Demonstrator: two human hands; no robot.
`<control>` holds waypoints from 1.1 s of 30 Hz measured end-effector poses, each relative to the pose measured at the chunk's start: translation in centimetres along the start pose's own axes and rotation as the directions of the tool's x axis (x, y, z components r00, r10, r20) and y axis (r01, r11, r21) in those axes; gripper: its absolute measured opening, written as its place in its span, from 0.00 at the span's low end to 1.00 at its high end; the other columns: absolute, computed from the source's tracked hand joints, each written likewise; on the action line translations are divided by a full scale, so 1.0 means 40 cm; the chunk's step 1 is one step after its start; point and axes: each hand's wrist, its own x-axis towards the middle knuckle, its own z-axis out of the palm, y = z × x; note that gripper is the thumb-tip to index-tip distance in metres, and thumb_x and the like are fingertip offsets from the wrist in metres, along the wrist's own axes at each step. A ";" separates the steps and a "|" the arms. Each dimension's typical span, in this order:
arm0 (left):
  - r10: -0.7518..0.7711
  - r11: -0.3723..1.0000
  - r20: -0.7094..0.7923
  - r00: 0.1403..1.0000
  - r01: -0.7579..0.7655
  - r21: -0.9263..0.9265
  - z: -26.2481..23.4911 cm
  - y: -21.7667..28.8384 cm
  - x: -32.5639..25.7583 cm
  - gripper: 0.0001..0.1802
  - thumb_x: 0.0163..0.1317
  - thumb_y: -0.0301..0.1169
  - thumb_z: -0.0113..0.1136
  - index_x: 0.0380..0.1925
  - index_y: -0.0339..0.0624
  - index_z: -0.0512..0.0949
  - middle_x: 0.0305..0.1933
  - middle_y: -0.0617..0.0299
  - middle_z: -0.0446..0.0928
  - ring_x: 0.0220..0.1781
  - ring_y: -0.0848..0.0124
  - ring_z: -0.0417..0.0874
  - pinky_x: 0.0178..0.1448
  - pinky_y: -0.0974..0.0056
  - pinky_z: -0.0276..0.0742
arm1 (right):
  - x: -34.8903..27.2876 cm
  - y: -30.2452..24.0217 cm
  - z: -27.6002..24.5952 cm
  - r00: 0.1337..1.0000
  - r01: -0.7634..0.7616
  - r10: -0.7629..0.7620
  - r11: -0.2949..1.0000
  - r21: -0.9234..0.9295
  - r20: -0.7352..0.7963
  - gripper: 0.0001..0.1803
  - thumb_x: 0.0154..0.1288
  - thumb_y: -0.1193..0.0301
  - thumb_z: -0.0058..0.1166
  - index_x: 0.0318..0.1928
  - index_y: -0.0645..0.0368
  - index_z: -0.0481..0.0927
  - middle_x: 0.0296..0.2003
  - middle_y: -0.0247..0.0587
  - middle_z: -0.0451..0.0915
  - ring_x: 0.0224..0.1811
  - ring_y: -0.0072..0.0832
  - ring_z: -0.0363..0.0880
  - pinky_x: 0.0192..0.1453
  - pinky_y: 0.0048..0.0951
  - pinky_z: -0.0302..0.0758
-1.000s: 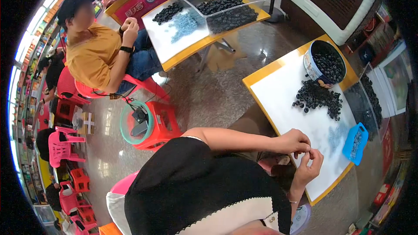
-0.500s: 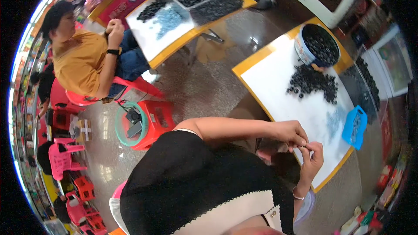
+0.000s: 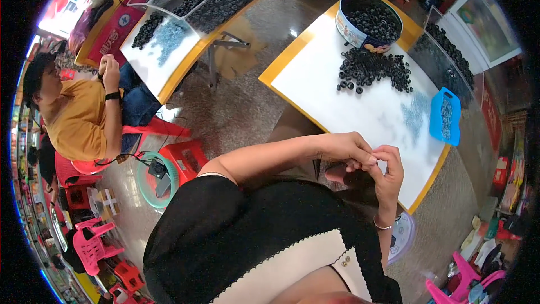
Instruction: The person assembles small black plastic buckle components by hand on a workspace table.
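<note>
Right of centre, the left hand point(image 3: 347, 146) and right hand point(image 3: 389, 175) meet at curled fingertips; I cannot tell what, if anything, they grip. A loose pinch could drop any small piece off the table point(image 3: 315, 73). Black beads point(image 3: 374, 70) lie upper right.

The small parts point(image 3: 371, 68) are black, the tray point(image 3: 436, 125) bright blue, the tabletop point(image 3: 315, 76) white with yellow edges point(image 3: 412, 29).

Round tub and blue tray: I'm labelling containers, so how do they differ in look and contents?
The round tub is deep and circular; the blue tray is shallow and elongated. The tub's outside is multicoloured, the tray's plain blue. The tub holds black pieces, the tray small pale pieces. Both are open-topped.
</note>
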 end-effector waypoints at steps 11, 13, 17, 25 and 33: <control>-0.016 0.930 -0.146 0.989 -0.039 -0.365 0.048 -0.032 0.013 0.13 0.66 0.37 0.56 0.30 0.39 0.78 0.23 0.68 0.70 0.22 0.79 0.66 0.25 0.74 0.64 | -0.014 0.011 0.055 0.970 -0.180 0.227 0.909 0.375 -0.086 0.09 0.65 0.72 0.50 0.43 0.64 0.74 0.47 0.37 0.69 0.44 0.22 0.70 0.48 0.20 0.69; -0.009 0.886 -0.203 0.979 -0.086 -0.456 0.062 -0.029 0.015 0.10 0.66 0.35 0.55 0.34 0.40 0.77 0.25 0.68 0.71 0.23 0.79 0.67 0.27 0.74 0.66 | -0.015 0.002 0.062 0.956 -0.203 0.268 0.896 0.395 -0.116 0.11 0.68 0.69 0.50 0.45 0.63 0.74 0.48 0.37 0.70 0.42 0.20 0.71 0.47 0.20 0.70; 0.069 0.857 -0.221 0.973 -0.172 -0.486 0.054 -0.018 0.019 0.10 0.66 0.33 0.53 0.44 0.40 0.76 0.34 0.68 0.76 0.29 0.81 0.71 0.35 0.75 0.69 | 0.013 -0.021 0.064 0.950 -0.187 0.266 0.902 0.388 -0.161 0.14 0.66 0.72 0.52 0.50 0.63 0.74 0.51 0.40 0.72 0.47 0.23 0.72 0.53 0.23 0.70; 0.139 0.798 -0.166 0.976 -0.210 -0.565 0.040 -0.006 0.010 0.16 0.66 0.38 0.54 0.47 0.39 0.76 0.31 0.66 0.76 0.29 0.77 0.75 0.39 0.72 0.73 | 0.032 -0.023 0.046 0.968 0.024 0.003 0.994 0.106 -0.252 0.11 0.60 0.81 0.53 0.43 0.63 0.80 0.50 0.43 0.76 0.47 0.28 0.76 0.53 0.25 0.73; 0.041 0.831 -0.310 0.950 -0.205 -0.518 0.057 0.018 0.006 0.12 0.66 0.30 0.53 0.46 0.34 0.75 0.30 0.62 0.78 0.28 0.74 0.80 0.34 0.73 0.78 | 0.028 -0.022 0.039 0.949 -0.035 0.128 0.952 0.305 -0.290 0.09 0.63 0.79 0.52 0.43 0.62 0.80 0.46 0.42 0.76 0.45 0.25 0.75 0.50 0.23 0.73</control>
